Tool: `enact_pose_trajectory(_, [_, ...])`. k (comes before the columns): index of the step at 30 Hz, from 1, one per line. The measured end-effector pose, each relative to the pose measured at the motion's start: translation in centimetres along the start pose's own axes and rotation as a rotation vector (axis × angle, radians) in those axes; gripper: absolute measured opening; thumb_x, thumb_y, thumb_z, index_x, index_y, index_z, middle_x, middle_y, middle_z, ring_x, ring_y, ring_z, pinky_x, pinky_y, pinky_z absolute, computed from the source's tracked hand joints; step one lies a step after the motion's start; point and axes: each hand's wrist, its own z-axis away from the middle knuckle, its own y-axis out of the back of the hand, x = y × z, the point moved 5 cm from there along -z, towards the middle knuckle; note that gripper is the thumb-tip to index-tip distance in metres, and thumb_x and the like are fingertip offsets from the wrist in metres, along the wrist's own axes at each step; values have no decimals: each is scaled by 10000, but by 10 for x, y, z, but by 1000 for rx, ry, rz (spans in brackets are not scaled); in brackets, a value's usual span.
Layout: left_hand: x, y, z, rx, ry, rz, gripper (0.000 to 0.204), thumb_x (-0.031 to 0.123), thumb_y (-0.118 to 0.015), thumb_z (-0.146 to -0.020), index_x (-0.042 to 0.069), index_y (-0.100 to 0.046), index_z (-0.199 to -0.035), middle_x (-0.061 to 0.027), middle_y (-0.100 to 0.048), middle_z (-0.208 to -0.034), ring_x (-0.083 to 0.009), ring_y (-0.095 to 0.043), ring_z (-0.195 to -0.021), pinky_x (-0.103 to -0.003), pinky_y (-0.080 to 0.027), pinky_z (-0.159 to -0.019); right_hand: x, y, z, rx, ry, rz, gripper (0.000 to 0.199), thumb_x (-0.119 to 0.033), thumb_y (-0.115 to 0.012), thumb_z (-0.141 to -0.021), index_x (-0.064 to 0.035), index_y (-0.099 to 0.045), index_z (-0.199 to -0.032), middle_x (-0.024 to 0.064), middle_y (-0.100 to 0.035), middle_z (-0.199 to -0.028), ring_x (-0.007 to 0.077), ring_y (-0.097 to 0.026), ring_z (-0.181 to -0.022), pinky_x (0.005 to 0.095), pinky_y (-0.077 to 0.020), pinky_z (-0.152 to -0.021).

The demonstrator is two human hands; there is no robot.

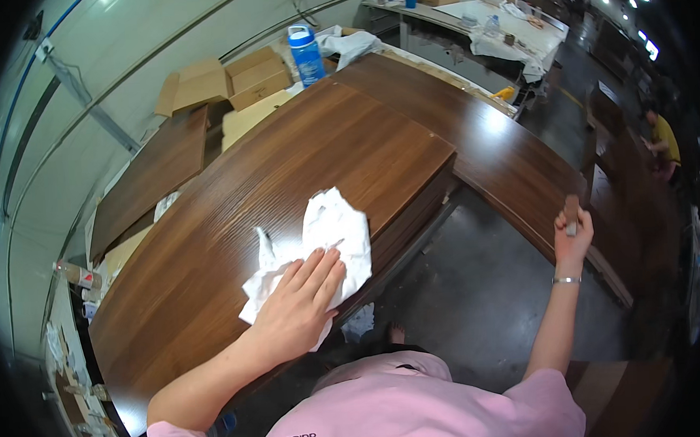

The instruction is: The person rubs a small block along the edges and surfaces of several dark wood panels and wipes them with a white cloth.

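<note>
Okay, left hand (292, 316) is lying flat on a crumpled white cloth (342, 219), fingers straight and nearly together, pressing, not gripping. Cloth is sitting on the near side of a long dark-brown wood-grain panel (284, 170). Right hand (574, 242) is hanging out to the right, fingers curling closed around a small brown block (572, 207). Looks like wiping; for a clean pass, the palm should be pressing evenly, strokes should be following the grain and overlapping, and loose cloth corners should be tucking under.
</note>
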Motion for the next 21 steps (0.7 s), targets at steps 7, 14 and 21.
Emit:
enact_pose_trajectory(7, [4,-42,-206,282,-217,-67,580,97,-720,-770,-74,-501,-1279,-219,-510,-1379,-359,-465,-1305,-459,-382,-1078,37,27,45,385,-156,-79,155,-160,-573,-870,-56,-570,-985,61,-588,-858,168,-504,-657,290,-414,-585])
enact_pose_trajectory(14, [8,-40,-182,218,-195,-34,604,55,-712,-724,-48,-502,-1281,-232,-516,-1368,-379,-486,-1284,-479,-389,-1075,42,74,74,435,-149,10,93,-191,-583,-875,-100,-570,-886,29,-561,-787,161,-488,-610,304,-378,-553])
enact_pose_trajectory(21, [14,-37,-187,260,-189,-17,555,9,-687,-729,-70,-528,-1255,-242,-546,-1337,-389,-518,-1245,-471,-424,-1029,16,127,90,583,-115,68,113,-217,-606,-859,-117,-562,-886,18,-566,-787,136,-494,-615,293,-392,-554])
